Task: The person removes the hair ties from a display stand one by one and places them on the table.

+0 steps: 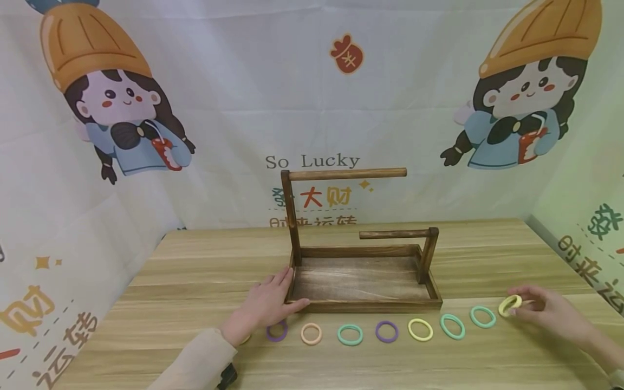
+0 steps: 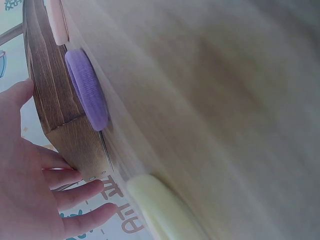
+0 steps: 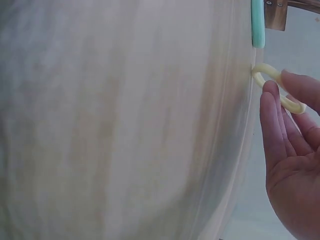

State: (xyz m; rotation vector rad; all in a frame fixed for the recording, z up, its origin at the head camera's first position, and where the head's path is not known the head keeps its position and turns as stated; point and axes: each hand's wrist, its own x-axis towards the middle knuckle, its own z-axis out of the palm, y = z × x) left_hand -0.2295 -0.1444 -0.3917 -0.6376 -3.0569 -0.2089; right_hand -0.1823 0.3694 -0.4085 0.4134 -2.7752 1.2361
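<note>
Between thumb and fingers my right hand [image 1: 551,313] pinches a yellow hair tie [image 1: 502,310], tilted up, at the right end of a row. My left hand [image 1: 260,304] rests against the left end of a brown wooden tray stand [image 1: 361,307], thumb at its front edge, fingers fairly straight. Two bars rise on posts from this stand: a tall left bar [image 1: 346,174] and a lower right bar [image 1: 397,234]. Near my left hand lie a purple hair tie [image 2: 87,90] and a yellow one [image 2: 162,212], the latter mostly hidden in the head view.
Along the stand's front lie more hair ties: peach [image 1: 312,343], green [image 1: 350,343], purple [image 1: 387,341], yellow [image 1: 422,339], and two more green, one the nearest green tie [image 1: 485,326] to my right hand. A printed cloth [image 1: 234,124] hangs behind the wooden table [image 1: 205,271].
</note>
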